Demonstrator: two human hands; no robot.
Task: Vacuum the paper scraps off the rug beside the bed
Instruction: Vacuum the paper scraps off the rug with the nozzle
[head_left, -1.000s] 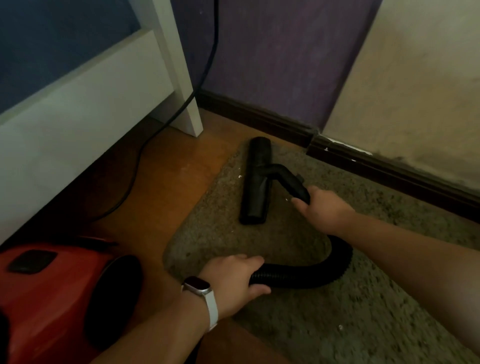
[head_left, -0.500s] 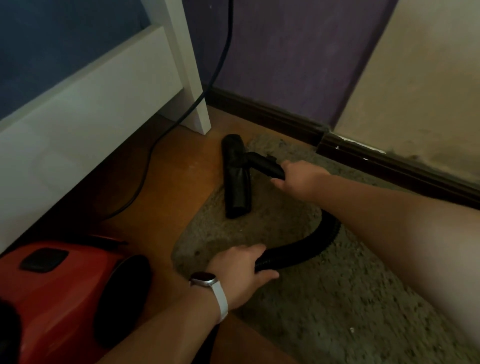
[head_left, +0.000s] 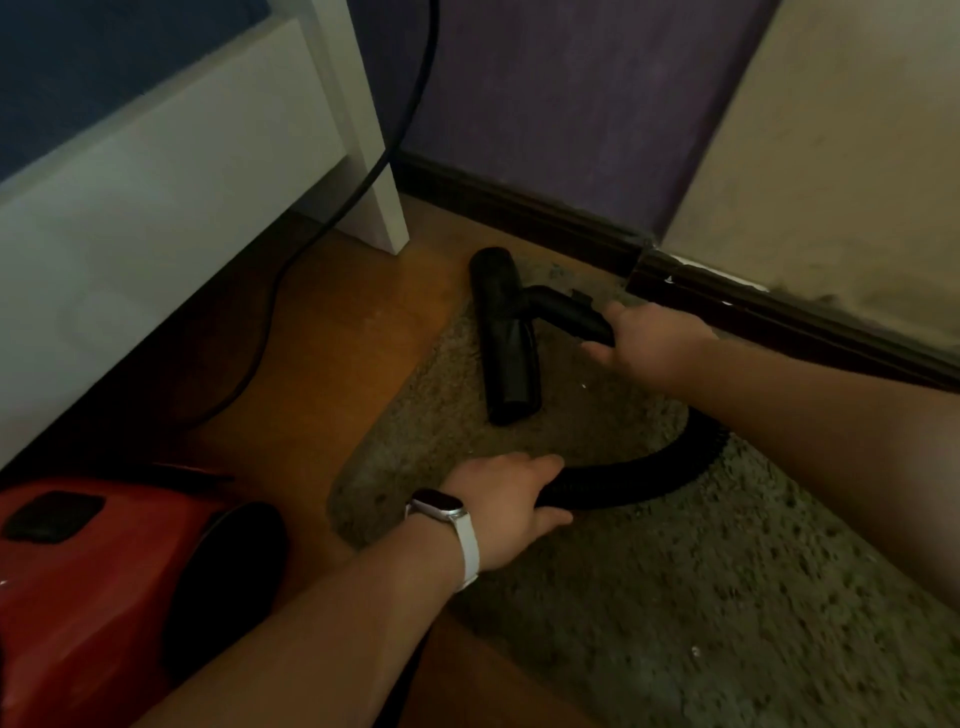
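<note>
We see a rough, nubby pile rug (head_left: 675, 597); on it a matt plastic nozzle (head_left: 506, 338) and ribbed plastic hose (head_left: 639, 475); beside the rug, glossy wood floor (head_left: 332, 353) and shiny plastic vacuum body (head_left: 104, 597).

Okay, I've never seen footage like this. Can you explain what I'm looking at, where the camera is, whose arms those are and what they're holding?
No machine does the work here: these are a person's two bare arms, filmed by one wide-angle camera worn on their head, looking forward and down. The left hand, with a white-strapped watch on its wrist, has its fingers curled round the black ribbed hose. The right hand grips the neck of the black T-shaped floor nozzle, which rests on a corner of the grey-green shaggy rug. A small white paper scrap shows beside the nozzle. At lower left sits the red vacuum cleaner body, beside the white bed frame.
</note>
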